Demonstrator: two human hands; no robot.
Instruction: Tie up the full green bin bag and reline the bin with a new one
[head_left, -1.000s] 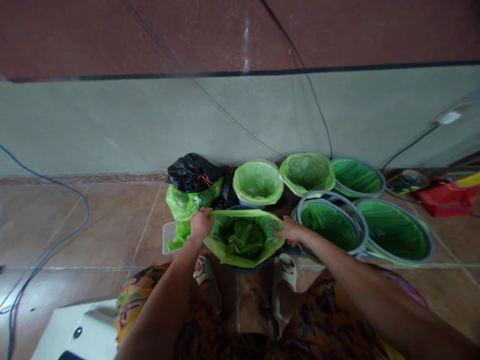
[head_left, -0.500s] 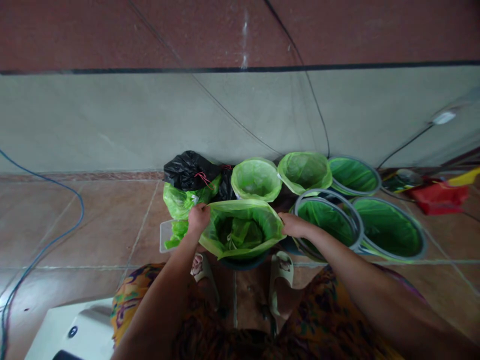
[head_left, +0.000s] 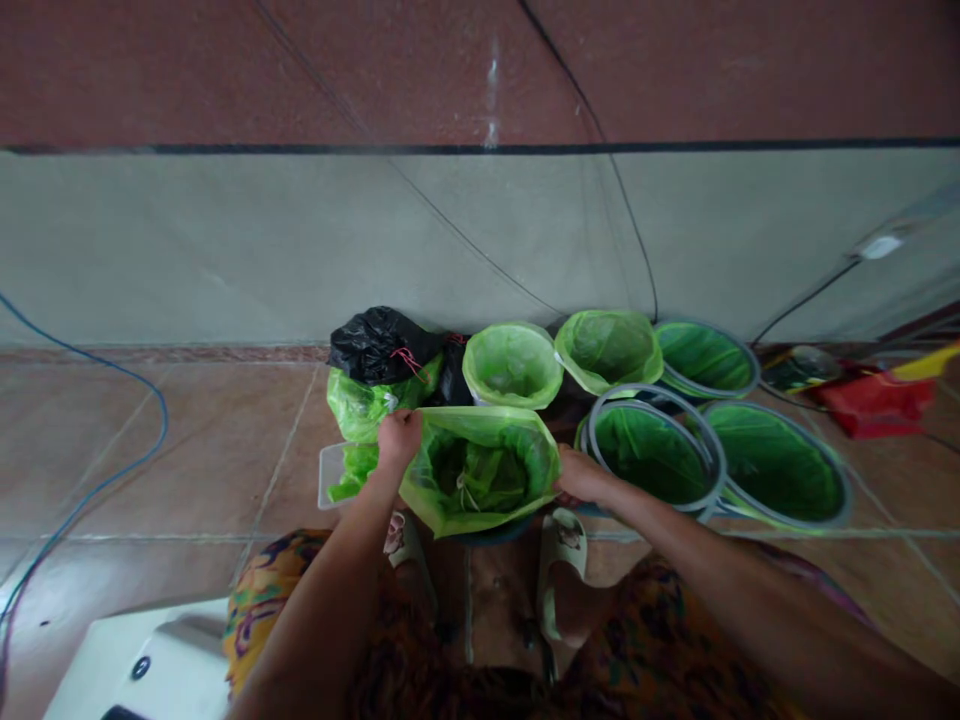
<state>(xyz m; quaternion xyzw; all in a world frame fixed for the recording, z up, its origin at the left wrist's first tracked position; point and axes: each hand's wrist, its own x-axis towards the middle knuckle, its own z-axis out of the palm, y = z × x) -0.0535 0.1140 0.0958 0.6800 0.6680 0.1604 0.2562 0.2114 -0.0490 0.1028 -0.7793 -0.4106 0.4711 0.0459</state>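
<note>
At centre: one thin, light-green translucent plastic bag [head_left: 454, 512], spread open over one round dark-blue bin [head_left: 491, 537] on the brown tiled floor [head_left: 217, 440].
Mouth: stretched side to side, squarely between the two hands, neither plainly nearer.
Left edge: left hand [head_left: 399, 437], fingers clamped on the bag.
Right edge: right hand [head_left: 577, 474], fingers closed on the bag, tips hidden.
Inside: one crumpled green plastic bundle [head_left: 496, 480].
Behind: two bins lined in pale green [head_left: 471, 388], one grey-rimmed green-lined bin [head_left: 752, 365].
Rightward: two more grey-rimmed bins [head_left: 847, 500].
Leftward: apparently two black plastic bags [head_left: 384, 345], one clear plastic tray [head_left: 327, 478].
</note>
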